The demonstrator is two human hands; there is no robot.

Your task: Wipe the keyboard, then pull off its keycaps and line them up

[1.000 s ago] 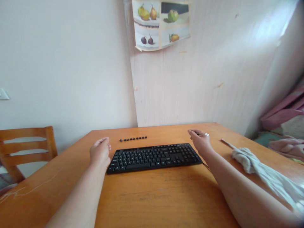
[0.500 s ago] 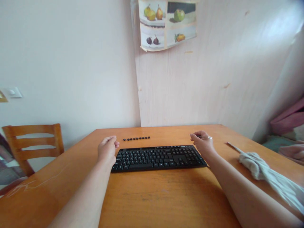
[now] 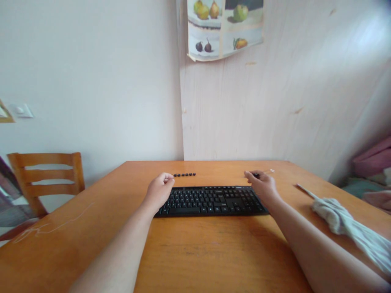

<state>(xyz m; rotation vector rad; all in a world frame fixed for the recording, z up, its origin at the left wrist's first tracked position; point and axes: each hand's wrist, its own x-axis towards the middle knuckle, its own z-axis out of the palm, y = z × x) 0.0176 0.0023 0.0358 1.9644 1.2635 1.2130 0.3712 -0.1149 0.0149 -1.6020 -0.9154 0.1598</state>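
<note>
A long black plastic computer keyboard (image 3: 210,202) lies flat on the orange-brown wooden tabletop (image 3: 195,256), its long side running across the view. Just beyond its far edge, left of its middle, small black key-like pieces (image 3: 185,175) sit in a neat row. The left hand (image 3: 159,189) stands in the way at that side: it hides the keyboard's left end and reaches the visible left end of the row. To the right of the keyboard lies a crumpled pale grey-green cloth (image 3: 332,215), with a thin pale stick (image 3: 307,191) poking from it toward the far side. Near the table's left side is a loose, tangled white thread (image 3: 65,221); past that edge stands a wooden slat-backed chair (image 3: 50,176). A paper sheet of painted fruit (image 3: 226,30) hangs on the wall ahead, and a white wall switch (image 3: 24,110) is at far left. Pink and green fabrics (image 3: 371,167) are heaped beyond the table at right. Both forearms come in from the near side. The left hand angles inward, its thumb and fingers drawn together; whether anything is between them cannot be told. The right hand (image 3: 264,186) is over the keyboard's far right corner, bent inward, its fingers closed around a small dark item (image 3: 255,176). A thin, light-coloured loop (image 3: 271,171) shows just beyond its knuckles.
</note>
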